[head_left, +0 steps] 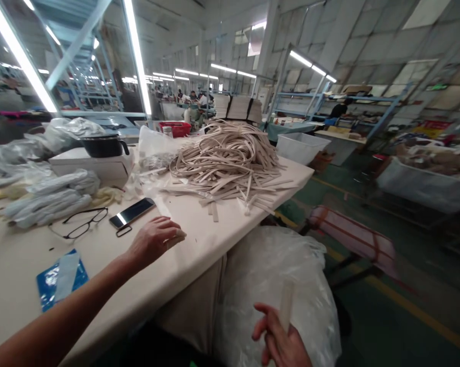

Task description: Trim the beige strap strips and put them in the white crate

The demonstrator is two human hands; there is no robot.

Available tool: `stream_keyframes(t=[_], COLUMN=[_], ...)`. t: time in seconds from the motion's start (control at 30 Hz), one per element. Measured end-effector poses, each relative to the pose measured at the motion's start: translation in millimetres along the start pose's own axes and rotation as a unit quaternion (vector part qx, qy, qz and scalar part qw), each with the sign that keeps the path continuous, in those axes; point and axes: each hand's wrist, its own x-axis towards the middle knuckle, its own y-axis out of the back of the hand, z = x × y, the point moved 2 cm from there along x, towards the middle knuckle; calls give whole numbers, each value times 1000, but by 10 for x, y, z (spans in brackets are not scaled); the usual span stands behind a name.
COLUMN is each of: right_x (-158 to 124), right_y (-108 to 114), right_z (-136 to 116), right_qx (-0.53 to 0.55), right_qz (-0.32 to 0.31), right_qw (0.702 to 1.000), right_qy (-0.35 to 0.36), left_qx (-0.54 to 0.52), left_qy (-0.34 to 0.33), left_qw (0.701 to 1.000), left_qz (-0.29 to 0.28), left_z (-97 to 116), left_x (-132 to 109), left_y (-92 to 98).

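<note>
My left hand [155, 239] is over the pale table [199, 260], near its front edge, fingers stretched forward and something pale on one fingertip. It is closest to a dark phone [132, 213] and a small black ring-like loop [123, 231]. Low at the right, my right hand [278, 336] holds a short beige strip [287, 303] upright between its fingers, slightly blurred. Below the table edge, behind that hand, bulges a large translucent plastic bag [268, 270]. A big tangled heap of beige strips [230, 158] lies at the table's far end.
Eyeglasses [84, 224], a blue packet [48, 283], bundled clear plastic [54, 199] and a white box [96, 165] bearing a black pot [103, 146] occupy the table's left. A red basket [175, 128] stands behind. Beyond the right edge are a cushioned bench [348, 237] and a white bin [301, 145].
</note>
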Motion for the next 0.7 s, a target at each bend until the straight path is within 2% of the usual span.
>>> stream_keyframes(t=[0.1,0.17,0.27,0.37,0.43,0.53,0.6,0.63,0.7], right_x=[72,118,205,236,192,59,-19,-42,-51], right_y=[-353,-568,-757,-776,-730,-650,-615,-604,-591], right_z=[-263,-400,-476,-435,-394,-401,-454,-485,-536], right_qx=[-67,-137,-237,-278,-227,-80,10,47,89], right_qz=[-46,-71,-71,-63,-91,-148,-156,-148,-126], right_qw=[995,983,959,948,964,985,988,988,988], right_qy=[63,97,139,144,100,33,18,15,15], left_qx=[-80,-175,-325,-401,-411,-387,-373,-378,-410], left_qy=[-31,-24,80,192,203,208,257,286,312], left_qw=[996,982,933,883,876,890,888,876,845], left_qz=[-31,-70,-131,-151,-152,-120,-83,-81,-143], left_z=[333,515,683,753,779,784,767,767,819], left_x=[-72,-70,34,177,244,262,232,211,171], left_y=[-81,-131,-199,-266,-313,-374,-406,-427,-494])
